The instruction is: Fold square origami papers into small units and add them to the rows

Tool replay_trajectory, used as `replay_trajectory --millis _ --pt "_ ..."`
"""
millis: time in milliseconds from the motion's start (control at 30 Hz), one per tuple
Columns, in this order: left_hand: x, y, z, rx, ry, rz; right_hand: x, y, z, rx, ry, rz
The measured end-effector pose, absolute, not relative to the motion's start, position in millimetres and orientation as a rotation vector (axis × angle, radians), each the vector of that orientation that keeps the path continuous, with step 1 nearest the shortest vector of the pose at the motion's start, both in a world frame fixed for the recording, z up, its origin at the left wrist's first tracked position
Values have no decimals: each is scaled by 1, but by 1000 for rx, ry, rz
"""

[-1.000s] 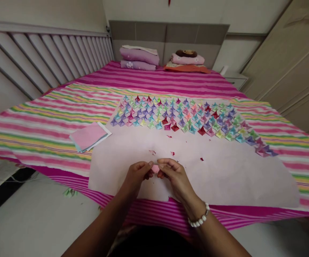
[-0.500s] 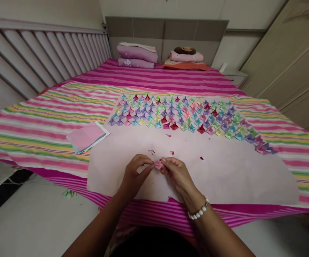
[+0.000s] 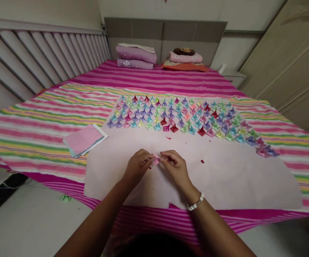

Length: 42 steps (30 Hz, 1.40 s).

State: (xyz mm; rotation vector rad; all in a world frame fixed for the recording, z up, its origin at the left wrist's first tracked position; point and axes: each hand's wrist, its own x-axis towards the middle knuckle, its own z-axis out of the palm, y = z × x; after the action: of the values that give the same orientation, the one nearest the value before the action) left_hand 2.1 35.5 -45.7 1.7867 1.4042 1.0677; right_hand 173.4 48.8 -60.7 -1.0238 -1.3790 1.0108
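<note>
Fingertips of left hand (image 3: 138, 166) and right hand (image 3: 174, 167) pinch small creased pink paper piece (image 3: 156, 159).

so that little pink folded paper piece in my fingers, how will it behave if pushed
Probably light: the pink folded paper piece is pinched between left hand and right hand fingertips. Likely crushable, being thin creased paper. It should sit, not roll, like the folded pieces standing in rows.

striped bed (image 3: 156, 76), grey headboard (image 3: 165, 34)
</note>
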Motion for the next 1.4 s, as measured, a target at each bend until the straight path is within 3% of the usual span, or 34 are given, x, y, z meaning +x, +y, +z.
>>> replay_trajectory --millis 233,667,1033,1400 --pt "3 52 -61 1850 1380 1084 164 59 -74 -994 -1534 988" --pt "5 49 -89 1328 1401 1144 158 63 -99 -1166 -1606 921" --pt "9 46 -95 1433 1603 1229 156 60 -95 -1184 -1622 844" --pt "10 45 -107 1655 1438 1241 158 59 -94 -1052 -1622 895"
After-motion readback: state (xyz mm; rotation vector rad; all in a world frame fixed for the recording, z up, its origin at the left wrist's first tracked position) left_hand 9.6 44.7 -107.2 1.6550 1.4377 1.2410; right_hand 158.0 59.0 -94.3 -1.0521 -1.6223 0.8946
